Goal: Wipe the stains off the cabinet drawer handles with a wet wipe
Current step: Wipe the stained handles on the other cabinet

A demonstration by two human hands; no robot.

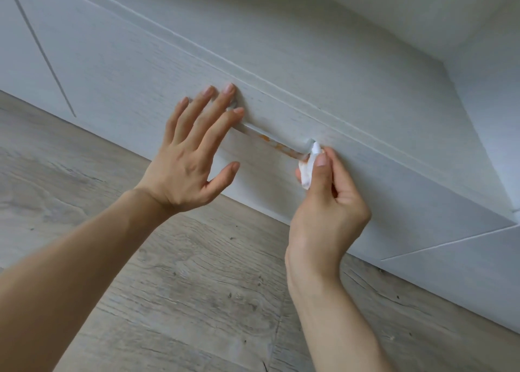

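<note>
A pale grey-white drawer front (pixel 168 70) fills the middle of the view, with a slim handle (pixel 277 136) of the same colour running across it. Orange stains (pixel 270 141) mark the handle's underside near its right half. My left hand (pixel 194 152) lies flat with straight fingers over the handle's left end, fingertips on the drawer front. My right hand (pixel 329 200) pinches a crumpled white wet wipe (pixel 308 166) between thumb and fingers and holds it against the handle's right end. The wipe shows faint orange marks.
Grey wood-look floor (pixel 197 273) runs under the cabinet. A second drawer front (pixel 337 34) sits above, divided by a thin groove. A cabinet door seam (pixel 42 51) lies at the left, and a white side panel (pixel 484 90) closes off the right.
</note>
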